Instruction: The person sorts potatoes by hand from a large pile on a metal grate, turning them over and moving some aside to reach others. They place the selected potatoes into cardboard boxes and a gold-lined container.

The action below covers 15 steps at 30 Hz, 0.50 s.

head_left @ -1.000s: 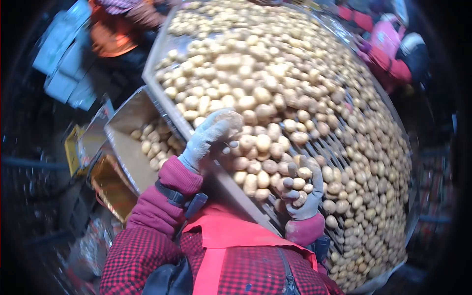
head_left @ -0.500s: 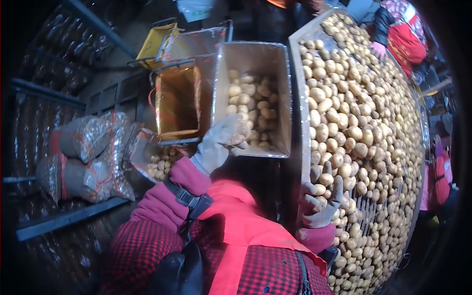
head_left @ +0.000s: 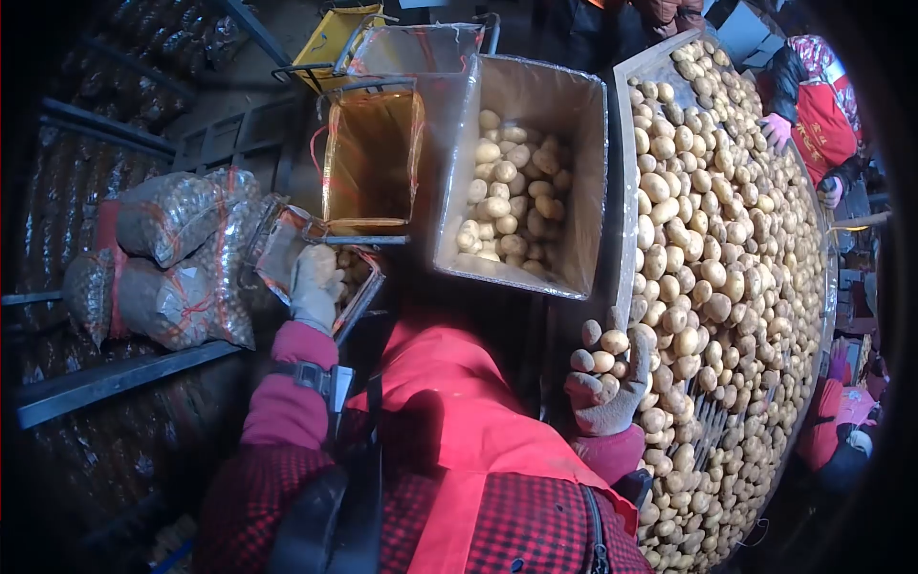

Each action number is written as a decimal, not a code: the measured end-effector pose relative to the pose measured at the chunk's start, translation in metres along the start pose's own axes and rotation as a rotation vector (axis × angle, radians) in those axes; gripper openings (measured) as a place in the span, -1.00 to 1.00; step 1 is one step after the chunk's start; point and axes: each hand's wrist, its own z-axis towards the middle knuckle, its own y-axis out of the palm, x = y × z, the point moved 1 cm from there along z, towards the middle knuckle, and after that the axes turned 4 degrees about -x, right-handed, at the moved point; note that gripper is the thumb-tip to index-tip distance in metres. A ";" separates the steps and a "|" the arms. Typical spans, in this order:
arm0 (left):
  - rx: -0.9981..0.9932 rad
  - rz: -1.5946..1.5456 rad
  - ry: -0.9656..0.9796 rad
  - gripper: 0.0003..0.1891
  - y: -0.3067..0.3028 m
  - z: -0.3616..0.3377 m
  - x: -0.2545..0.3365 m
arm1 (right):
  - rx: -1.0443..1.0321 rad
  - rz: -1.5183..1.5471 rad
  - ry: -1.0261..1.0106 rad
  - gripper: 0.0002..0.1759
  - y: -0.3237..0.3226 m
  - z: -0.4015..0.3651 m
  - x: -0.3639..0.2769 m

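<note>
My left hand (head_left: 316,285), in a pale grey glove, reaches over a small clear-lined container (head_left: 361,304) with potatoes inside. Its fingers point down past the rim and partly hide from view. At the near left edge of the sorting table (head_left: 626,191), my gloved right hand (head_left: 612,407) is cupped palm up, with a few small potatoes (head_left: 614,342) held between its dirty-tipped fingers and thumb. Loose potatoes (head_left: 712,273) cover the table beside it. Ahead, between my hands, stands a foil-edged carton (head_left: 585,163) part filled with potatoes (head_left: 512,191).
Behind the small container stands a gold-lined frame bin (head_left: 371,158), with a yellow bin (head_left: 335,43) farther back. Full tied sacks (head_left: 182,258) lie at left above a metal rail (head_left: 134,381). Across the table, a person in a red apron (head_left: 824,134) touches the potatoes.
My left hand has moved from over the carton, left and down to the small container. My right hand stays at the table edge, now turned up with potatoes in it. The view has shifted.
</note>
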 end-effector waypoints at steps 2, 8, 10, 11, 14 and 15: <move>0.014 0.039 0.341 -0.68 -0.079 0.056 -0.053 | -0.005 0.046 0.005 -0.44 -0.003 0.002 -0.001; 0.152 0.582 0.447 -0.37 -0.018 0.005 0.005 | -0.029 0.132 0.031 -0.40 -0.012 0.011 -0.006; 0.056 0.833 0.789 -0.36 0.033 0.007 0.033 | 0.048 -0.148 -0.022 -0.39 0.002 0.006 -0.006; 0.043 0.744 0.804 -0.38 0.060 0.010 0.036 | 0.050 -0.159 -0.029 -0.38 0.007 0.004 -0.006; -0.093 0.894 1.134 -0.43 0.168 -0.019 0.067 | 0.047 -0.137 -0.029 -0.37 0.016 -0.012 -0.011; -0.165 0.922 1.225 -0.44 0.206 -0.033 0.073 | -0.037 -0.173 -0.101 -0.36 0.008 -0.018 -0.010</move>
